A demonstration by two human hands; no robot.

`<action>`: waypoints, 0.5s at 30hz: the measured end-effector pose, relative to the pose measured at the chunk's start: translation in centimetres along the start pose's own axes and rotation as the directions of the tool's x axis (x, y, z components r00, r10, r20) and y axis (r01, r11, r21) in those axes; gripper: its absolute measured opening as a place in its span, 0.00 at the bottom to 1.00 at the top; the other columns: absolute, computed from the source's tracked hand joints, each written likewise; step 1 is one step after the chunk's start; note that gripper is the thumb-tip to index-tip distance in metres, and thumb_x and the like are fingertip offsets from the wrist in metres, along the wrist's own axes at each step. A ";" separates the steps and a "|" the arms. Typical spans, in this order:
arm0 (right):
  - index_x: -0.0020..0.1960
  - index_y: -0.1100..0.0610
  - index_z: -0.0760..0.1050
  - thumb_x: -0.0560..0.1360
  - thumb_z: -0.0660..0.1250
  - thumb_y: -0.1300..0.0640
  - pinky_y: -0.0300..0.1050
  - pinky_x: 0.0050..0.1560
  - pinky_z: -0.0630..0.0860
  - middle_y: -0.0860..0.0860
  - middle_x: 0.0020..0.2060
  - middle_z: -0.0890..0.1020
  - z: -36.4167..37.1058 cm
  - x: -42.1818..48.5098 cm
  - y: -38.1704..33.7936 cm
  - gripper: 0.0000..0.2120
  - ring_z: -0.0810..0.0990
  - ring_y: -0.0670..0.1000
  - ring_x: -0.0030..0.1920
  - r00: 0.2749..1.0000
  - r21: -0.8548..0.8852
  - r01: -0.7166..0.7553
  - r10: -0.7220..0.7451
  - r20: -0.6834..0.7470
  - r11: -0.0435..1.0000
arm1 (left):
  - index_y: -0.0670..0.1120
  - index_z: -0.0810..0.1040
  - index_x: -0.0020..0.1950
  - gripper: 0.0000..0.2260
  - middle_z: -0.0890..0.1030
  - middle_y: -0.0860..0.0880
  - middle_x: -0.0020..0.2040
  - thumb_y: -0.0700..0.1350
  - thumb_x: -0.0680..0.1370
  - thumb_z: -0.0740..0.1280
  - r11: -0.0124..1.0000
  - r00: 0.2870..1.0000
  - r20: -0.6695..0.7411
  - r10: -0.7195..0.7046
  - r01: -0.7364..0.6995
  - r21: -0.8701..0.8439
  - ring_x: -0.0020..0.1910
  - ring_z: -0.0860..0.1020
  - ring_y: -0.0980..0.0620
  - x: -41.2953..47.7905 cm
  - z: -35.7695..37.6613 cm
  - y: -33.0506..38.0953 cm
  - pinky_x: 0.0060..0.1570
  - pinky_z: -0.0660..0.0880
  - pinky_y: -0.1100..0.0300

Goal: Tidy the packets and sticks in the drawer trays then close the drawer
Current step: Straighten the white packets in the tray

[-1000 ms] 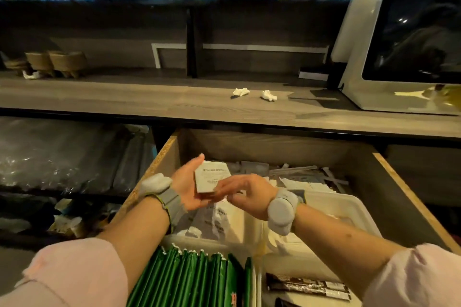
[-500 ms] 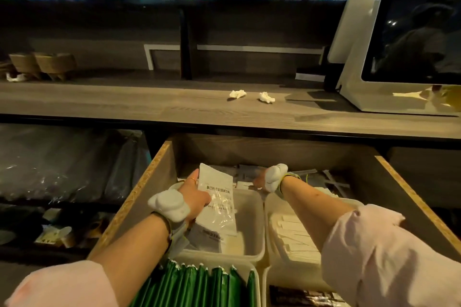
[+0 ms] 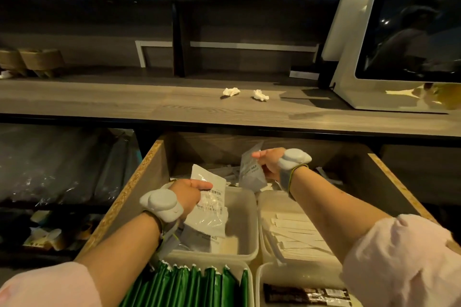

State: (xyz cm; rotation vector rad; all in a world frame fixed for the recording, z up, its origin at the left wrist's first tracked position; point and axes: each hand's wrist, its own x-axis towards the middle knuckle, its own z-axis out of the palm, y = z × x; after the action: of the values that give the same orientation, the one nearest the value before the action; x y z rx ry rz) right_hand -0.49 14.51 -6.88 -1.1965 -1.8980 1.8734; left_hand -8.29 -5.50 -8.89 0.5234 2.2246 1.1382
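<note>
The wooden drawer (image 3: 134, 182) stands pulled out below the counter. My left hand (image 3: 188, 193) grips a stack of clear white-printed packets (image 3: 212, 209) over the middle-left tray (image 3: 245, 222). My right hand (image 3: 268, 163) pinches one greyish packet (image 3: 249, 173), lifted above the loose packets at the back of the drawer. The right tray (image 3: 263, 209) holds several white paper sticks (image 3: 296, 232). Green sticks (image 3: 189, 286) fill the front-left tray, and dark brown sticks (image 3: 306, 294) lie in the front-right tray.
A wooden counter (image 3: 124, 102) runs above the drawer, with two crumpled tissues (image 3: 231, 91) on it and a white screen terminal (image 3: 399, 40) at the right. Plastic-wrapped stock (image 3: 57, 164) fills the open shelf to the left.
My right hand reached to the back of the drawer and has lifted out one packet. My left hand has kept its stack of packets over the tray, a little lower.
</note>
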 end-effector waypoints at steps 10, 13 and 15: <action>0.47 0.58 0.79 0.76 0.58 0.71 0.62 0.68 0.68 0.70 0.65 0.71 -2.7 -5.6 0.4 0.14 0.70 0.70 0.66 0.990 0.279 0.122 -0.137 0.036 0.952 | 0.50 0.84 0.44 0.15 0.84 0.42 0.53 0.60 0.74 0.64 0.949 0.994 0.042 -0.096 0.105 -0.298 0.52 0.82 0.40 0.4 1.0 -0.3 0.61 0.75 0.44; 0.50 0.57 0.79 0.76 0.58 0.70 0.50 0.55 0.76 0.68 0.54 0.77 -2.2 -6.4 1.1 0.14 0.77 0.65 0.53 0.971 0.287 0.079 -0.139 0.195 0.955 | 0.49 0.80 0.52 0.22 0.80 0.41 0.59 0.64 0.76 0.58 0.868 0.984 0.162 -0.077 0.146 -0.475 0.59 0.78 0.39 0.6 1.6 -0.2 0.62 0.73 0.44; 0.46 0.59 0.78 0.75 0.58 0.72 0.43 0.45 0.74 0.62 0.46 0.76 -1.3 -6.5 2.4 0.14 0.74 0.57 0.44 0.939 0.226 0.071 -0.142 0.314 0.972 | 0.46 0.77 0.57 0.24 0.82 0.41 0.56 0.63 0.73 0.64 0.826 0.971 0.224 -0.088 0.197 -0.528 0.56 0.80 0.40 0.3 1.7 0.0 0.59 0.75 0.43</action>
State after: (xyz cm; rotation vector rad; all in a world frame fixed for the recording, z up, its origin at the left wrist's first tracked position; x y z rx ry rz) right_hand 5.45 10.81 -6.35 -0.7362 -1.8106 2.2585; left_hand -7.39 -4.30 -9.83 0.2032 1.6325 1.4962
